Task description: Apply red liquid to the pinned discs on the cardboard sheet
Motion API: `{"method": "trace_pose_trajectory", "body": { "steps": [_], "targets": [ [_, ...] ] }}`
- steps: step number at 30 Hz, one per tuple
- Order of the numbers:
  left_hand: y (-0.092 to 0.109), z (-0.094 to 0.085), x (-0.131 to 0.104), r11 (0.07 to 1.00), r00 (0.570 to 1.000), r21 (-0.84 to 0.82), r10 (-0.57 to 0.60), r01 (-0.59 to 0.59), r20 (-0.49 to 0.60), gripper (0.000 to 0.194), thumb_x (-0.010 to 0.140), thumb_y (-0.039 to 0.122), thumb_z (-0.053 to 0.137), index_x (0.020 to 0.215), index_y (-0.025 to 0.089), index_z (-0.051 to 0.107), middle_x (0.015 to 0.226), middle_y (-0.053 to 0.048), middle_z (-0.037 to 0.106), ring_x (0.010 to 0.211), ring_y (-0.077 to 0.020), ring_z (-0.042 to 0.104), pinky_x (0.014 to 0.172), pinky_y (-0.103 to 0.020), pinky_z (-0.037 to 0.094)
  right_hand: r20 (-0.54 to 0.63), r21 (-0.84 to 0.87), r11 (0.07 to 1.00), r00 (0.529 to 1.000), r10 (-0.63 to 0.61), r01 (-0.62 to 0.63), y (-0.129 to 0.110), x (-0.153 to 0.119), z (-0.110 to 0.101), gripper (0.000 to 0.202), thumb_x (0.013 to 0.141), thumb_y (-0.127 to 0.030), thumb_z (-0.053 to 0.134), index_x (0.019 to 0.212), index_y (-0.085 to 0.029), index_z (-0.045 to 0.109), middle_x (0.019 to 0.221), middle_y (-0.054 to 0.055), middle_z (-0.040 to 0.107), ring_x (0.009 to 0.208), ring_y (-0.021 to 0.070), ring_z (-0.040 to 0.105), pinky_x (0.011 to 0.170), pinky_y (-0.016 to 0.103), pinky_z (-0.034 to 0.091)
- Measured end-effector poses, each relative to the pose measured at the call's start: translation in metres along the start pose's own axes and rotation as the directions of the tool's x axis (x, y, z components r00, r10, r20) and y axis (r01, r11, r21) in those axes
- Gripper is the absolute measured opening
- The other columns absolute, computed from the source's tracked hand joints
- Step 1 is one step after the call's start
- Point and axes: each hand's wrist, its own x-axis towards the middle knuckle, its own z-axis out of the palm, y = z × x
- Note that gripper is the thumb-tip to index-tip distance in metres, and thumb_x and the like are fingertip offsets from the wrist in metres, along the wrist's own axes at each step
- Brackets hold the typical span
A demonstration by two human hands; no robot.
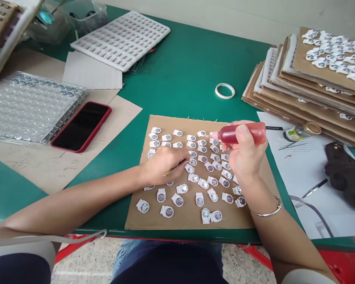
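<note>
A cardboard sheet [154, 221] lies in front of me, dotted with rows of small white tabs, each carrying a round silvery piece [179, 200]. My left hand [165, 163] rests over the left part of the sheet, its fingers closed on thin metal tweezers [175, 168]. The tweezers' tips are near one of the round pieces, partly hidden by the fingers. In my right hand [247, 154] is a red squeeze bottle [230, 134], tilted nearly level. Its narrow nozzle points left, just above the tabs in the upper rows.
A phone [81, 126] and a clear plastic tray [26, 110] lie at left. Behind them is a white moulded tray [124, 39]. A tape roll [225, 91] lies beyond the sheet. Stacked cardboard [284, 85], a small jar [303, 132] and a dark cloth [344, 173] stand right.
</note>
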Motion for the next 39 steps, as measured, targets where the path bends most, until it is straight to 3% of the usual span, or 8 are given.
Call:
{"method": "trace_pose_trajectory", "body": {
  "steps": [4,11,16,20,26,32,39],
  "targets": [
    [0.002,-0.001,0.0,1.0,0.998,-0.01,-0.011,0.012,0.061,0.014,0.082,0.013,0.047,0.088,0.015,0.06,0.071,-0.002,0.065,0.063,-0.013,0.061,0.055,-0.024,0.042,0.02,-0.094,0.995,0.999,-0.033,0.034,0.002,0.0,-0.002,0.017,0.087,-0.04,0.047,0.088,-0.024,0.047,0.081,0.006,0.063,0.065,0.0196,0.067,0.034,0.027,0.039],
    [0.001,0.0,0.0,1.0,0.999,-0.005,-0.018,0.018,0.051,0.015,0.082,0.013,0.045,0.088,0.015,0.058,0.07,-0.002,0.063,0.062,-0.0126,0.059,0.053,-0.024,0.04,0.028,-0.111,0.993,0.999,-0.026,0.029,-0.002,-0.002,-0.002,0.018,0.086,-0.043,0.048,0.09,-0.025,0.05,0.084,0.007,0.062,0.067,0.0211,0.067,0.034,0.029,0.038],
    [0.009,-0.001,0.003,0.987,0.989,0.148,0.034,-0.055,0.143,0.015,0.074,0.006,0.044,0.076,0.015,0.056,0.062,-0.002,0.059,0.052,-0.0127,0.054,0.047,-0.026,0.036,0.088,-0.115,0.993,0.996,0.014,-0.004,0.003,-0.005,0.001,0.02,0.083,-0.044,0.052,0.086,-0.024,0.052,0.074,0.003,0.062,0.057,0.0169,0.065,0.034,0.026,0.039],
    [0.022,0.004,0.004,0.91,0.979,0.381,0.103,-0.164,0.177,0.019,0.068,0.0,0.042,0.071,0.014,0.053,0.059,-0.003,0.057,0.044,-0.0129,0.048,0.039,-0.027,0.028,0.127,-0.19,0.982,0.991,0.034,-0.009,0.008,-0.011,0.006,0.023,0.08,-0.044,0.058,0.083,-0.022,0.055,0.069,0.001,0.062,0.059,0.0159,0.064,0.041,0.027,0.046],
    [0.035,0.019,0.0,0.728,0.954,0.62,0.266,-0.292,0.137,0.017,0.074,0.004,0.04,0.068,0.015,0.052,0.075,-0.013,0.066,0.042,-0.015,0.051,0.036,-0.027,0.032,0.185,-0.354,0.926,0.98,-0.068,0.131,0.006,-0.017,0.014,0.02,0.073,-0.039,0.067,0.075,-0.02,0.06,0.069,0.001,0.063,0.065,0.0151,0.061,0.06,0.032,0.052],
    [0.036,0.025,-0.002,0.68,0.94,0.673,0.335,-0.291,0.067,0.02,0.076,0.003,0.037,0.064,0.015,0.048,0.072,-0.016,0.067,0.04,-0.0149,0.051,0.035,-0.027,0.033,0.225,-0.413,0.891,0.969,-0.104,0.192,0.007,-0.017,0.015,0.02,0.072,-0.037,0.068,0.073,-0.019,0.059,0.069,0.001,0.062,0.063,0.0138,0.059,0.061,0.032,0.05],
    [0.034,0.028,-0.004,0.673,0.931,0.672,0.357,-0.31,0.073,0.018,0.076,0.003,0.039,0.066,0.014,0.048,0.072,-0.016,0.067,0.042,-0.0149,0.052,0.036,-0.026,0.037,0.247,-0.425,0.874,0.959,-0.139,0.236,0.009,-0.018,0.016,0.018,0.072,-0.034,0.068,0.073,-0.019,0.059,0.069,0.001,0.062,0.066,0.0141,0.059,0.062,0.031,0.05]
  ]
}}
